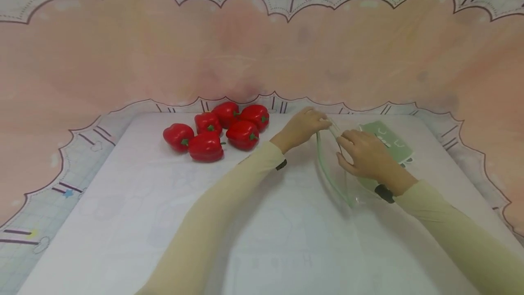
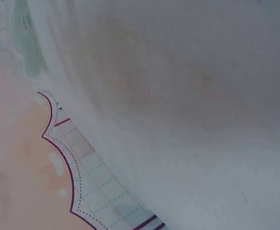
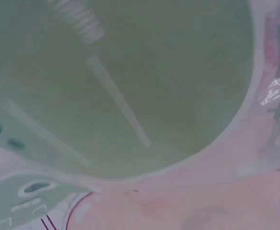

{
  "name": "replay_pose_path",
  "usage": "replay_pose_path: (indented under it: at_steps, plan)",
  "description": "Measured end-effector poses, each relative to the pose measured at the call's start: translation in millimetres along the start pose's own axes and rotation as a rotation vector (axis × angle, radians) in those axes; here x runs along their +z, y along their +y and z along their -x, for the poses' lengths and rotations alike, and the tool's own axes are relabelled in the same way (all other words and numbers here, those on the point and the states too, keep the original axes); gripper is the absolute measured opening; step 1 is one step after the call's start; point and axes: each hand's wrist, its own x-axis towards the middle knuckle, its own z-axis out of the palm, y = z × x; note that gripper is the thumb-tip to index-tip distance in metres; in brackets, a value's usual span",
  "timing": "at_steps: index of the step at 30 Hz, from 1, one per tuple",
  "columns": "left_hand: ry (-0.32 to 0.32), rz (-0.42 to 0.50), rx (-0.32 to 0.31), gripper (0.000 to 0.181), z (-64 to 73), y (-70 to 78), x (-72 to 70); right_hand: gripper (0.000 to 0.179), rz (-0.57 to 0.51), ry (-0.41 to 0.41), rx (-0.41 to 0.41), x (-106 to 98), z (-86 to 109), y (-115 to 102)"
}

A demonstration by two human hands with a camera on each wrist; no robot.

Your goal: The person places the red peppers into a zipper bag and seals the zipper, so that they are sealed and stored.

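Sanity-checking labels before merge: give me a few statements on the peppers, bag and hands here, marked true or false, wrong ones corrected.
1. Six red peppers lie on the table. True.
2. The left hand is at the clear bag. True.
3. The peppers are inside the bag. False: they lie outside it, to its left in the head view.
4. The bag is printed in blue. False: its print is green.
5. The right hand is among the peppers. False: it is at the bag.

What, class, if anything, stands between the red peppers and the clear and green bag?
The person's left hand and sleeved forearm do: in the head view they lie between the red peppers and the clear and green bag. No other loose object shows between them.
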Motion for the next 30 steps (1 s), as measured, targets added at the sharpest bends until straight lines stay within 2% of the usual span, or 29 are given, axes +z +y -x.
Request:
replay_pose_path:
  at_steps: [5, 11, 16, 19, 22, 26, 30]
  plan:
    - [-0.011, 0.035, 0.028, 0.034, 1.9, -12.1, -8.7, 0.042, -0.036, 0.049, -0.067, -5.7, -3.1, -2.7]
    - [-0.051, 0.092, 0.040, 0.033, 4.0, -24.7, -16.2, 0.034, -0.077, 0.029, -0.154, -6.9, -7.7, -7.3]
    - [-0.098, 0.090, 0.003, 0.035, 5.7, -26.4, -17.4, 0.030, -0.118, -0.016, -0.175, -1.9, -9.5, -12.2]
    - [-0.122, 0.072, -0.029, 0.037, 7.9, -23.6, -17.7, 0.031, -0.104, -0.043, -0.189, 1.9, -10.3, -14.4]
    - [-0.102, 0.059, -0.045, 0.034, 10.1, -19.2, -16.2, 0.029, -0.089, -0.059, -0.195, 5.0, -11.1, -14.8]
    - [-0.021, 0.055, -0.067, 0.026, 12.6, -15.0, -9.9, 0.021, -0.088, -0.056, -0.197, 7.3, -11.3, -13.2]
    - [0.014, 0.019, -0.087, 0.032, 20.4, -11.8, -7.7, 0.021, -0.116, -0.046, -0.199, 6.7, -12.7, -11.8]
